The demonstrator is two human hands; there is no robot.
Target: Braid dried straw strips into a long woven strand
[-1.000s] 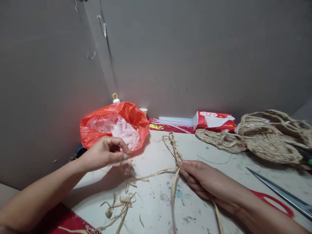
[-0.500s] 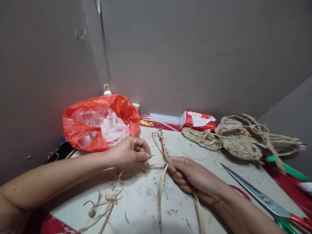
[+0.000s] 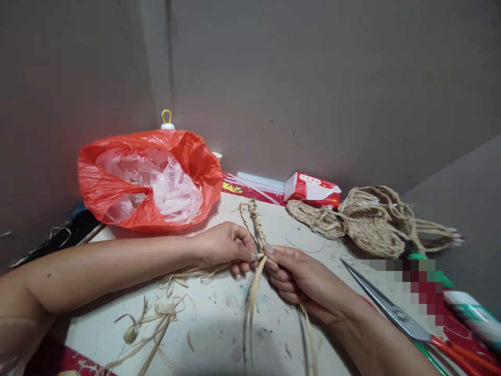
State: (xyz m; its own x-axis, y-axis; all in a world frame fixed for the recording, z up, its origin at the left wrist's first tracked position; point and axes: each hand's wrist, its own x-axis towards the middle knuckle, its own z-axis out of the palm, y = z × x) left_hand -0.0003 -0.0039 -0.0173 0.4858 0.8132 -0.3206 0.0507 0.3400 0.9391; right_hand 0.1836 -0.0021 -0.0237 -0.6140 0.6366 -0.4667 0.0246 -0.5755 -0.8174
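Note:
A thin braid of dry straw-like fibre [image 3: 255, 222] runs away from me in the middle of the table, doubled at its far end. At its near end my right hand [image 3: 299, 274] pinches it between thumb and fingers. My left hand [image 3: 233, 248] is closed on a pale strip just left of that point, its fingertips almost touching the right hand's. A loose flat strip [image 3: 255, 295] hangs down toward me from the join. Another strip [image 3: 309, 334] trails below my right hand.
A red plastic bag [image 3: 117, 214] stands at the back left, a tissue pack [image 3: 313, 189] at the back. Coiled braided cord [image 3: 373, 230] lies right of it. Large scissors [image 3: 401, 316] lie beside my right forearm. Loose fibre scraps [image 3: 160, 318] lie front left.
My left hand has moved right to the braid's near end and closed on a strip there. My right hand keeps its pinch. The whole view has shifted slightly.

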